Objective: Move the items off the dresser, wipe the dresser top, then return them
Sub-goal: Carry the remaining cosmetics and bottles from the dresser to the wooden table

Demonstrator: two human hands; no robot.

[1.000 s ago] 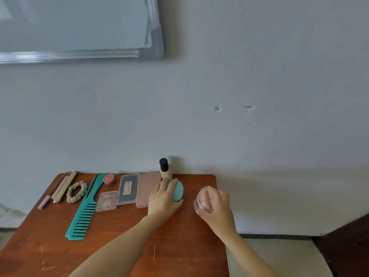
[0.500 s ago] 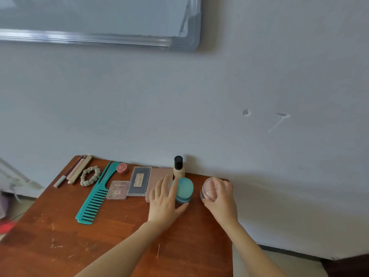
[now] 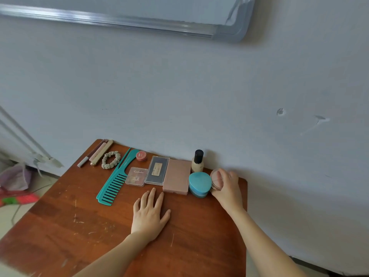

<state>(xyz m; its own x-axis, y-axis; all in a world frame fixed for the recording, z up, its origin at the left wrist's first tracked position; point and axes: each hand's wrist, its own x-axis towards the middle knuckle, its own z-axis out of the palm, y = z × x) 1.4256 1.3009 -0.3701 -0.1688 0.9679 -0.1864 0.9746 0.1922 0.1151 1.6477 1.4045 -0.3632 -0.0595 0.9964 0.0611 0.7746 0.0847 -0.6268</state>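
Clear jar (image 3: 216, 179) pinched in the right hand (image 3: 227, 187) beside the teal jar (image 3: 199, 184), left hand (image 3: 148, 214) flat — one nudge could topple the bottle (image 3: 197, 161).

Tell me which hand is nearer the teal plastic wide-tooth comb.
Left. The left hand lies open just right of the comb; the right hand grips a clear round jar much farther right.

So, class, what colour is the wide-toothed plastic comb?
The wide-toothed plastic comb is teal; head view.
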